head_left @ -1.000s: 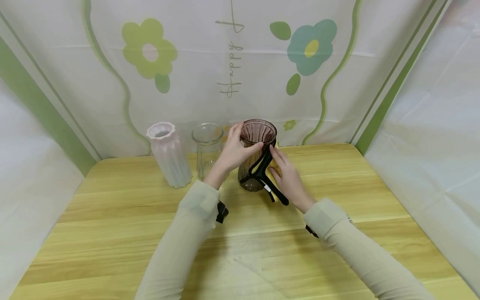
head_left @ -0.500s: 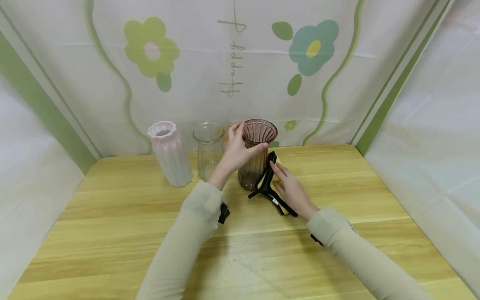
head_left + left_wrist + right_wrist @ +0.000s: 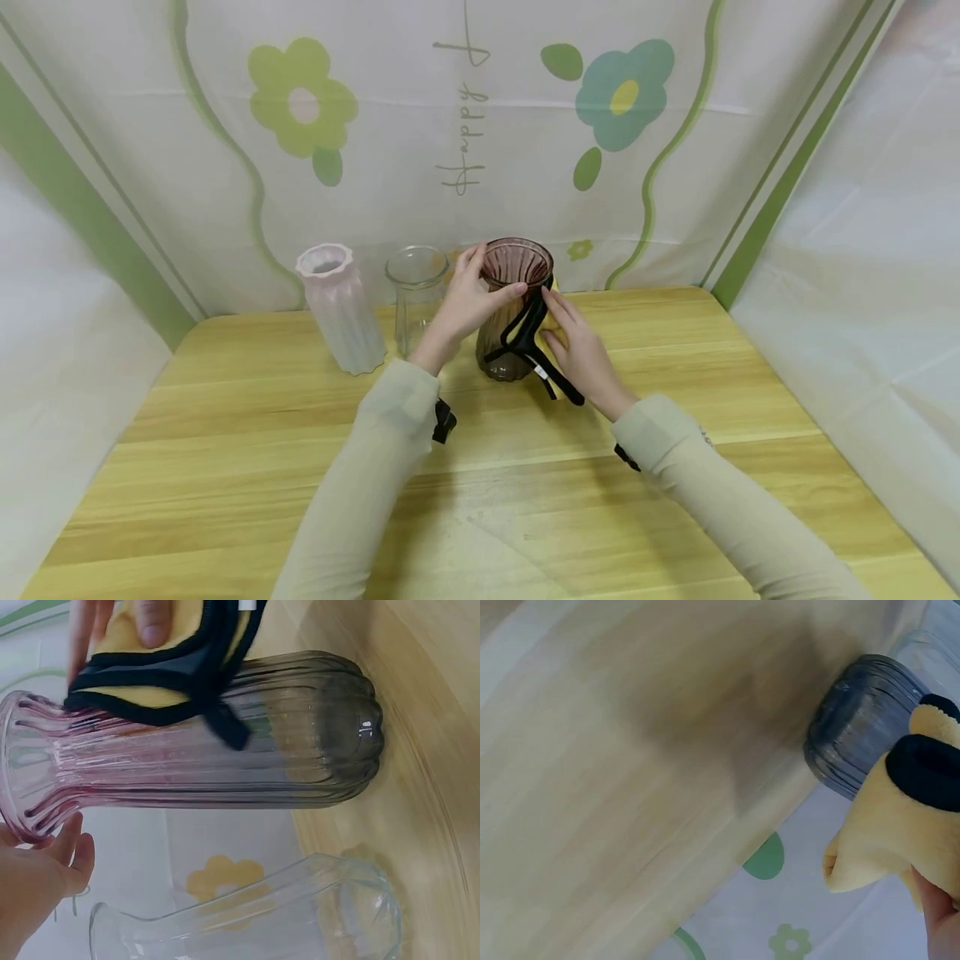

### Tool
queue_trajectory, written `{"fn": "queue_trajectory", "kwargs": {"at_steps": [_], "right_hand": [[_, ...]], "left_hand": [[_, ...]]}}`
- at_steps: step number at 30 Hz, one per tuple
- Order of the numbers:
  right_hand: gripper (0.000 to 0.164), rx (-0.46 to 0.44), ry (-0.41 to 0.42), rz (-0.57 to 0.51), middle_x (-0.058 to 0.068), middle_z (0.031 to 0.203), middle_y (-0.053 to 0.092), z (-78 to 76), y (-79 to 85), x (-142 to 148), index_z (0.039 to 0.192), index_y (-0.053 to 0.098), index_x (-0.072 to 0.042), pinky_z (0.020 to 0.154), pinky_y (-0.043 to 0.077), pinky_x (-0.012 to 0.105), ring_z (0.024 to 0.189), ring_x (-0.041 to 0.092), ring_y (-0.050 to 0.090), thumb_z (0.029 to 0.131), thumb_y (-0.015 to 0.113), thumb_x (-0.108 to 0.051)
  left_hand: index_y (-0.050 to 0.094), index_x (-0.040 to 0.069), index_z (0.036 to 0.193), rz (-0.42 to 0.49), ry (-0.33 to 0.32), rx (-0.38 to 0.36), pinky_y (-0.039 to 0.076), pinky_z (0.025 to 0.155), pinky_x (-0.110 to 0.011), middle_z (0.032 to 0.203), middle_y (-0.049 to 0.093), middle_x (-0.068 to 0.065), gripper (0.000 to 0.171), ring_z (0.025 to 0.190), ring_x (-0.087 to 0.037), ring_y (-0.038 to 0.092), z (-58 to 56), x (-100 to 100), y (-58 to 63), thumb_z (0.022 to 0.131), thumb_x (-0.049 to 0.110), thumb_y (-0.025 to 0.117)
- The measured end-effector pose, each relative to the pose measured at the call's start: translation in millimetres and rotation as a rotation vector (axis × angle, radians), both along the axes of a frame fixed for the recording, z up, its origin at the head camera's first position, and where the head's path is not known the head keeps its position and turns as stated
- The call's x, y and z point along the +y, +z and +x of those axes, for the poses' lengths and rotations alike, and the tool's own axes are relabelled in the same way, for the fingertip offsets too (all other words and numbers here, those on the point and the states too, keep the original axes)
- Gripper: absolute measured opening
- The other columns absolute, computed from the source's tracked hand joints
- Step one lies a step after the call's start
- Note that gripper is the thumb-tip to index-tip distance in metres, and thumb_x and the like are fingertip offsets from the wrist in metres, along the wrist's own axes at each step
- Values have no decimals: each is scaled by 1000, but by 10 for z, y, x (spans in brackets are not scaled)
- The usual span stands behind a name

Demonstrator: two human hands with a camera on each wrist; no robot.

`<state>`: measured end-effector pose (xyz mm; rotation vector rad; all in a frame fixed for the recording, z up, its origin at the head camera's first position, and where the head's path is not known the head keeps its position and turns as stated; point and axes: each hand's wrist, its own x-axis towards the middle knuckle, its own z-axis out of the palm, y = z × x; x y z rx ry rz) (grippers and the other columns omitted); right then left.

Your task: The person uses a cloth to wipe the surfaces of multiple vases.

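Observation:
A ribbed glass vase (image 3: 495,337), pinkish purple at the flared mouth and smoky grey at the base, stands upright on the table. My left hand (image 3: 471,307) grips its neck just under the rim, the thumb in front and fingers at the left side. In my right hand (image 3: 583,354) a folded yellow cloth with black edging (image 3: 529,333) is held against the vase's right side. The left wrist view shows the cloth (image 3: 139,697) touching the glass below the neck. From the right wrist, the cloth (image 3: 874,832) covers much of the vase (image 3: 859,724).
Left of the ribbed vase is a clear glass vase (image 3: 408,321), partly behind my left forearm. A pink-to-white fluted vase (image 3: 345,321) stands farther left. Behind them hangs a flower-printed curtain (image 3: 405,192) along the back edge of the wooden table (image 3: 247,450).
The cloth went down and right along the vase's side half a second ago, then came back up near the rim with my right hand. My left hand has kept its hold on the neck.

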<state>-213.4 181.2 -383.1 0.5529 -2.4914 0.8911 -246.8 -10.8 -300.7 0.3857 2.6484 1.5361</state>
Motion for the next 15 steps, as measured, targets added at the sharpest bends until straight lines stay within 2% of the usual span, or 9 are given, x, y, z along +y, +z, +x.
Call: {"fn": "queue_trajectory", "kwargs": {"at_steps": [7, 11, 15], "right_hand": [[62, -25, -5, -19, 20, 145, 43, -11, 3, -33, 148, 35, -9, 90, 53, 47, 117, 41, 56, 92, 60, -5], [61, -39, 7, -9, 22, 144, 43, -13, -55, -23, 148, 35, -8, 98, 48, 50, 124, 41, 51, 92, 60, -4], [62, -63, 8, 8, 23, 144, 43, 9, -145, 14, 148, 35, -8, 102, 44, 53, 129, 42, 46, 92, 61, -4]], "left_hand": [[8, 17, 155, -8, -20, -14, 25, 117, -52, 161, 9, -3, 94, 146, -31, 22, -13, -43, 3, 86, 46, 66], [6, 19, 155, -3, -16, -14, 27, 116, -53, 161, 7, -2, 96, 146, -31, 22, -13, -21, -13, 85, 47, 66], [5, 16, 155, -57, 7, 31, 32, 113, -53, 160, 4, -6, 102, 143, -35, 27, -6, 36, -27, 83, 52, 68]]}}
